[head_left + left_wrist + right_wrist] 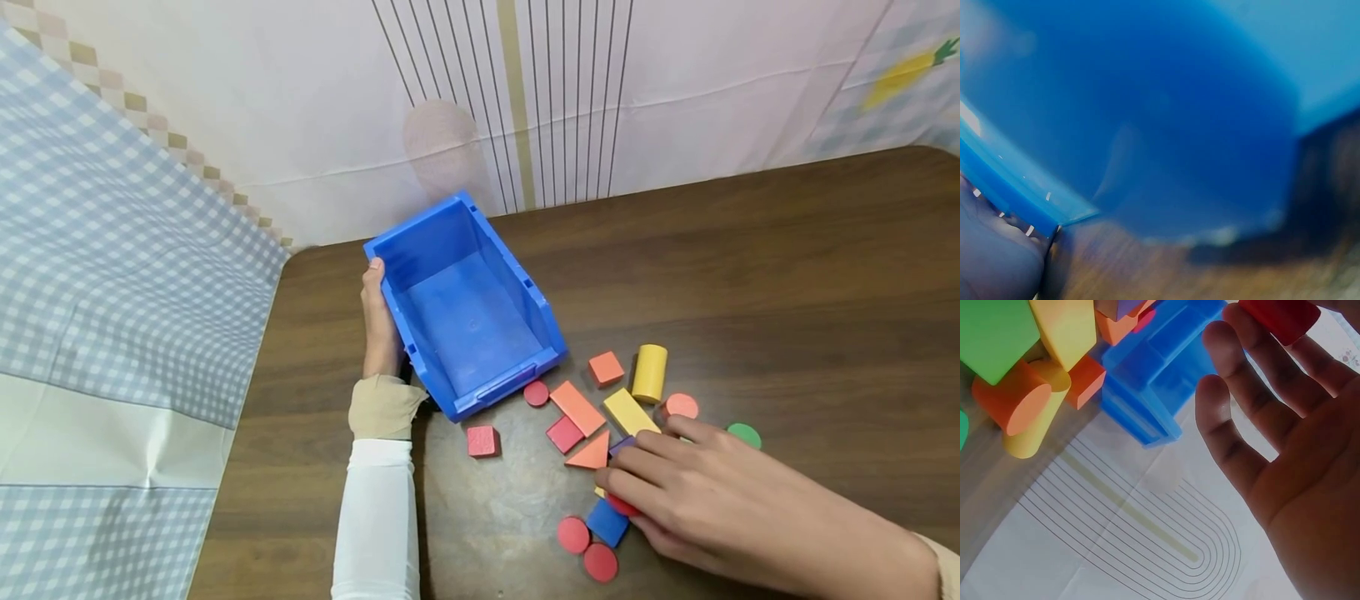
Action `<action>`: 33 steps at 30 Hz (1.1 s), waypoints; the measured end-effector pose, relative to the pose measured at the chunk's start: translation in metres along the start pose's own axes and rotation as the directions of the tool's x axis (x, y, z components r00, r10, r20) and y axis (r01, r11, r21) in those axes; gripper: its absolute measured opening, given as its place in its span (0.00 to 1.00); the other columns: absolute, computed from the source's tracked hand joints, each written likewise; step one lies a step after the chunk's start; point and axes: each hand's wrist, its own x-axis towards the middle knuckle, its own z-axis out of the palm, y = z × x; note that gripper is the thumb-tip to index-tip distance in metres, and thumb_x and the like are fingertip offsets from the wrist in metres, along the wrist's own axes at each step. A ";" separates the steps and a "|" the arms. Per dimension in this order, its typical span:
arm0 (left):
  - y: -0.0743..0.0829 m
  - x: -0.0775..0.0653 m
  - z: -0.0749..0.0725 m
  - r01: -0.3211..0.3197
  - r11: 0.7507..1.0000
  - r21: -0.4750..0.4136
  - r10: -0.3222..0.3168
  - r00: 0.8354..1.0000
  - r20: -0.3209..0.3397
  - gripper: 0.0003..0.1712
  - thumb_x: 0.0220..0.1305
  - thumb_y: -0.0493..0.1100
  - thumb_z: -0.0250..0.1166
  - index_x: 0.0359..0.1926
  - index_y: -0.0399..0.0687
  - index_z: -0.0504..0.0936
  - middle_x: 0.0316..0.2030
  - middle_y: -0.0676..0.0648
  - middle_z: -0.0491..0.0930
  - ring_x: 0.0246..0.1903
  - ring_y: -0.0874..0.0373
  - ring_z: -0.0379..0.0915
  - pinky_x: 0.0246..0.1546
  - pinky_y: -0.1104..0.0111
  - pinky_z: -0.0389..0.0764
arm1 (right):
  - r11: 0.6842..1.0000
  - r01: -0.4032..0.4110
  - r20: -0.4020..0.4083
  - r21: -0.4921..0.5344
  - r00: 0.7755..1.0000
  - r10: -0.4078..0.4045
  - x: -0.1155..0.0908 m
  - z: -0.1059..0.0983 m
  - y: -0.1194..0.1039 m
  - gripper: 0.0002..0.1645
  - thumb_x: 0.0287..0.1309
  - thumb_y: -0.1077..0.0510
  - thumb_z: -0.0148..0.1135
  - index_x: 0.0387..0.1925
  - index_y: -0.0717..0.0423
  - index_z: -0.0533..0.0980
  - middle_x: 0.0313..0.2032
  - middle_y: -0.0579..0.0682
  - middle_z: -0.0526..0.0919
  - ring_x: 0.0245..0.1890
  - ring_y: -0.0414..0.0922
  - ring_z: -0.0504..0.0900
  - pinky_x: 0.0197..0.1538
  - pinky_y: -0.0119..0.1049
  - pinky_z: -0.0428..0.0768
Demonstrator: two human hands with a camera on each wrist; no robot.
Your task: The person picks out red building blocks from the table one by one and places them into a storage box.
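A blue plastic storage bin (472, 317) stands on the table with nothing inside it. My left hand (381, 321) grips its left wall, thumb up at the rim; in the left wrist view the bin's wall (1197, 125) fills most of the picture and hides the fingers. Over the loose blocks, my right hand (697, 492) pinches a red cylinder (1285, 319) between thumb and fingertips. Around that hand lie a blue block (608, 522), an orange triangle (591, 452), a yellow block (630, 412) and red discs (573, 534). The hand covers part of the pile.
A red cube (482, 442) lies apart, just in front of the bin. Farther right are a yellow cylinder (649, 372), an orange cube (605, 368) and a green round block (745, 435). Printed cloth (300, 108) hangs behind the wooden table (787, 275) and along its left side.
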 end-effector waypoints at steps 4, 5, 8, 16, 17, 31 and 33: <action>-0.001 -0.002 0.000 0.005 1.000 0.012 -0.005 1.000 -0.003 0.38 0.63 0.74 0.46 0.69 0.66 0.66 0.64 0.52 0.69 0.61 0.52 0.66 0.59 0.48 0.62 | 1.000 -0.002 -0.004 0.003 1.000 0.002 0.001 0.000 0.000 0.19 0.66 0.53 0.33 0.36 0.46 0.74 0.28 0.38 0.72 0.31 0.38 0.70 0.31 0.34 0.68; -0.001 -0.002 0.000 0.004 1.000 0.011 -0.004 1.000 -0.007 0.38 0.63 0.74 0.46 0.69 0.66 0.67 0.64 0.52 0.69 0.61 0.52 0.66 0.59 0.48 0.62 | 1.000 -0.003 -0.005 0.003 1.000 0.003 0.002 0.000 0.000 0.19 0.66 0.53 0.34 0.36 0.46 0.74 0.28 0.38 0.71 0.30 0.38 0.69 0.31 0.34 0.67; -0.003 -0.002 -0.002 0.004 1.000 0.011 -0.004 1.000 -0.011 0.38 0.63 0.74 0.46 0.69 0.66 0.67 0.63 0.51 0.70 0.61 0.52 0.66 0.59 0.48 0.62 | 1.000 -0.005 0.001 0.003 1.000 0.005 0.003 -0.001 0.000 0.19 0.66 0.53 0.33 0.35 0.46 0.74 0.28 0.37 0.70 0.30 0.38 0.68 0.32 0.34 0.67; -0.004 0.001 -0.008 -0.011 1.000 -0.019 0.010 1.000 -0.017 0.38 0.63 0.73 0.47 0.68 0.63 0.69 0.63 0.50 0.70 0.61 0.50 0.66 0.60 0.48 0.61 | 0.999 -0.039 -0.025 -0.007 0.999 0.039 0.012 -0.002 0.001 0.17 0.70 0.50 0.38 0.33 0.46 0.73 0.24 0.37 0.69 0.26 0.38 0.66 0.31 0.33 0.65; -0.004 0.001 -0.009 -0.006 1.000 -0.013 0.006 1.000 -0.015 0.38 0.62 0.73 0.47 0.68 0.64 0.68 0.63 0.50 0.70 0.61 0.50 0.65 0.60 0.48 0.61 | 0.999 -0.040 -0.030 -0.009 0.999 0.040 0.012 -0.002 0.001 0.16 0.70 0.50 0.38 0.32 0.46 0.73 0.24 0.37 0.69 0.26 0.38 0.66 0.31 0.33 0.65; -0.002 -0.005 -0.014 0.032 0.999 -0.004 -0.032 0.999 0.005 0.38 0.62 0.75 0.45 0.68 0.69 0.67 0.64 0.51 0.69 0.61 0.50 0.64 0.59 0.47 0.60 | 0.998 -0.058 0.041 -0.020 0.997 0.059 0.013 -0.004 0.004 0.21 0.69 0.50 0.32 0.38 0.45 0.75 0.30 0.37 0.74 0.31 0.38 0.71 0.35 0.35 0.65; -0.002 -0.005 -0.014 0.031 1.000 -0.003 -0.031 1.000 0.004 0.37 0.62 0.75 0.45 0.68 0.68 0.67 0.64 0.51 0.69 0.61 0.50 0.65 0.59 0.47 0.60 | 0.998 -0.052 0.039 -0.018 0.998 0.053 0.015 -0.004 0.004 0.21 0.69 0.50 0.33 0.39 0.45 0.77 0.31 0.37 0.76 0.31 0.38 0.72 0.35 0.36 0.67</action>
